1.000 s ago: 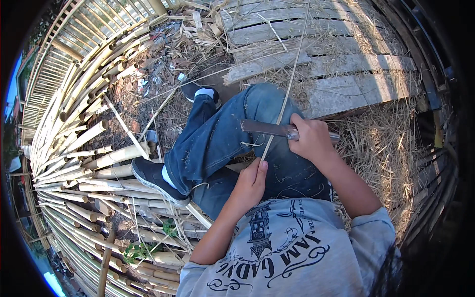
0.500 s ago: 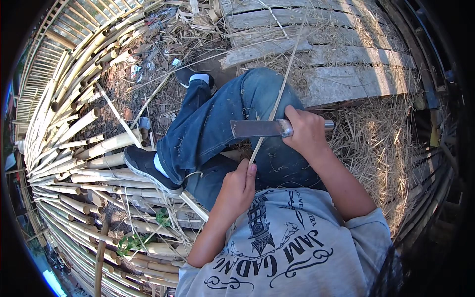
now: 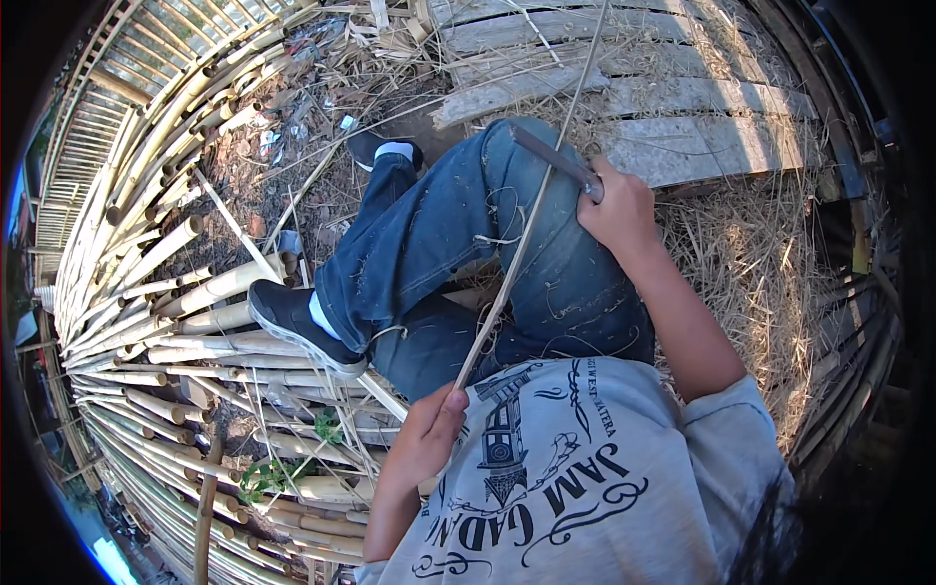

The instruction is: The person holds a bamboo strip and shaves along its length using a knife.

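My left hand [image 3: 427, 434] is closed around the near end of a long, thin bamboo strip [image 3: 512, 273], low at my left side. The strip slants up and away across my bent leg in blue jeans [image 3: 439, 219] and past the wooden planks. Over the knee, my right hand [image 3: 621, 207] grips a broad-bladed knife [image 3: 551, 158] by its handle, which the fingers mostly hide. Its dark blade is turned nearly edge-on and crosses the strip. I cannot tell whether blade and strip touch. Thin curled shavings cling to the jeans.
Stacked bamboo poles [image 3: 224, 283] fill the left side, their cut ends toward me. Weathered wooden planks [image 3: 697, 146] lie ahead to the right, strewn with shavings. A heap of dry shavings [image 3: 746, 283] lies right of my leg. Loose strips and litter cover the ground ahead.
My left hand has drawn back toward my left side with the strip. The knife has moved slightly up and right, its blade turning from broadside to nearly edge-on.
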The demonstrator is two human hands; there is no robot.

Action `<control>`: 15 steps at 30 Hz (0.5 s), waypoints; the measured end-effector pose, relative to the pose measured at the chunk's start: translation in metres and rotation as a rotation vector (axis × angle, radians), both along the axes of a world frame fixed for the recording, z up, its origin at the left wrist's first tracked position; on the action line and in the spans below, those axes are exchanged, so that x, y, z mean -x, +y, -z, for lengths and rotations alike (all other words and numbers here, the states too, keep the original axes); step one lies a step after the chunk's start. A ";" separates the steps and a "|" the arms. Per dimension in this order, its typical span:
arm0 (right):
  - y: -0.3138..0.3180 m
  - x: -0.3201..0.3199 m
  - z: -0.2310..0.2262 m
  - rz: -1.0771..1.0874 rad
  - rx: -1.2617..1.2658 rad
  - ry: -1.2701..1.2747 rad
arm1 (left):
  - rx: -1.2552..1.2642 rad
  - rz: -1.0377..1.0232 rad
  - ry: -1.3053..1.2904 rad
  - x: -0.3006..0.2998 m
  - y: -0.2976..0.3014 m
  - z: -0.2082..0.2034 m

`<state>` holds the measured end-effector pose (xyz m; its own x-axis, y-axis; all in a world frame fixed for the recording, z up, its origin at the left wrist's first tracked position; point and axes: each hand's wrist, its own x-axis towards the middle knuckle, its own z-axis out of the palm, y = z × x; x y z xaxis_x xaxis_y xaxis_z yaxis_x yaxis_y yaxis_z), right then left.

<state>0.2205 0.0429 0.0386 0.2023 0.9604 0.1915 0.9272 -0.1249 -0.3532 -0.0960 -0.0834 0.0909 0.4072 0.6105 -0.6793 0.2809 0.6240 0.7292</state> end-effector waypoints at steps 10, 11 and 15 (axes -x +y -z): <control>-0.020 0.013 -0.010 -0.271 -0.071 0.071 | -0.436 0.071 -0.002 -0.054 0.035 0.026; -0.017 0.012 -0.010 -0.266 -0.080 0.064 | -0.514 0.075 0.054 -0.057 0.040 0.020; -0.010 0.010 -0.010 -0.161 0.033 0.010 | -0.536 0.159 0.218 -0.050 0.051 0.000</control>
<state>0.2107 0.0325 0.0489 0.0474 0.9863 0.1583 0.9325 0.0131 -0.3611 -0.0460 -0.0320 0.0911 0.4073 0.8342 -0.3718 0.5188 0.1237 0.8459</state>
